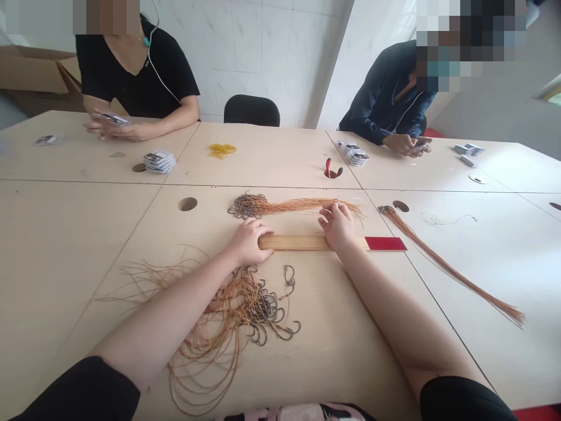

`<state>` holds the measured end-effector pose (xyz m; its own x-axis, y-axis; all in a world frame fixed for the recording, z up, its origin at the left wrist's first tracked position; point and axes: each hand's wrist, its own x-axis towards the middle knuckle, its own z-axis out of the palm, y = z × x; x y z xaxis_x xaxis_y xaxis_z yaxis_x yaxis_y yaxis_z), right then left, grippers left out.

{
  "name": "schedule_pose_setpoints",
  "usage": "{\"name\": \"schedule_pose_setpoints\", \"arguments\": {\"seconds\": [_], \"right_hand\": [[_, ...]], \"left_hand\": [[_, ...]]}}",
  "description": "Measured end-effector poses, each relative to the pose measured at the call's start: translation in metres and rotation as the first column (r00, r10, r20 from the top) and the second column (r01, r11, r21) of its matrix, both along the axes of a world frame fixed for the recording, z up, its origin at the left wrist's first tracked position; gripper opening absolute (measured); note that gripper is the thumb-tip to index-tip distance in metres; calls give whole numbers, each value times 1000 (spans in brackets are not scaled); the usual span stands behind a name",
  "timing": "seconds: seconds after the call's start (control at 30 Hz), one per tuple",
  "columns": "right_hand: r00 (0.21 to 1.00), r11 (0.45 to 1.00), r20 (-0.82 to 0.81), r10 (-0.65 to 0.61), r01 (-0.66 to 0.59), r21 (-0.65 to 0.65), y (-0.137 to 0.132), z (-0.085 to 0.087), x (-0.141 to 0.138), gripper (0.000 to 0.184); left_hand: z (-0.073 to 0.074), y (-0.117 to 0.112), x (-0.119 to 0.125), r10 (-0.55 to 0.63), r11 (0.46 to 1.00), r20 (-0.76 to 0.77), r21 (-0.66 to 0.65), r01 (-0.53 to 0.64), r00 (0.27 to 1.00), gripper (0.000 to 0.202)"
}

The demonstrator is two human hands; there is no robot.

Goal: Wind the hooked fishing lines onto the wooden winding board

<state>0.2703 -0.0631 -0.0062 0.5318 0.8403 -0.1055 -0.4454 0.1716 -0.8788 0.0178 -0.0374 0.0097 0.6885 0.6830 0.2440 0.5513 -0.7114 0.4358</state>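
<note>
A flat wooden strip (298, 242) with a red right end lies crosswise on the table. My left hand (249, 242) is closed around its left end, fingers on the far edge and thumb on the near one. Over the strip's right part, my right hand (339, 227) has curled fingers; what they hold, if anything, is hidden. Just beyond is a bundle of fish hooks (248, 206) with orange lines (293, 204) laid out to the right, reaching my right hand. Nearer me, a loose pile of hooks (265, 304) with tangled orange lines (210, 351) lies partly under my left forearm.
Another tied bundle of orange lines (456, 269) lies to the right. Red-handled pliers (333, 169) stand in a table hole. Yellow bands (222, 151) and stacked small packets (159, 162) lie farther off. Two people sit opposite, handling packets. A black chair (252, 110) stands between them.
</note>
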Motion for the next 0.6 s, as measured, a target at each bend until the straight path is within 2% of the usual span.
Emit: {"name": "schedule_pose_setpoints", "arguments": {"seconds": [0.13,0.27,0.37,0.47,0.6], "right_hand": [[957,958,76,-280,283,-37,4,-2,25,18],[887,906,192,-421,421,39,3,2,37,15],[849,893,275,-451,433,124,0,7,32,16],[826,893,343,-447,392,220,-4,14,21,15],[800,874,374,-469,361,326,-9,36,11,15]], "left_hand": [[0,0,1,-8,999,-4,33,8,1000,36],[2,-1,1,-27,996,40,83,24,999,34],[3,-2,2,-53,996,113,74,45,992,35],[3,-3,2,-49,999,188,12,48,981,37],[2,-3,2,-5,993,271,-114,37,963,38]]}}
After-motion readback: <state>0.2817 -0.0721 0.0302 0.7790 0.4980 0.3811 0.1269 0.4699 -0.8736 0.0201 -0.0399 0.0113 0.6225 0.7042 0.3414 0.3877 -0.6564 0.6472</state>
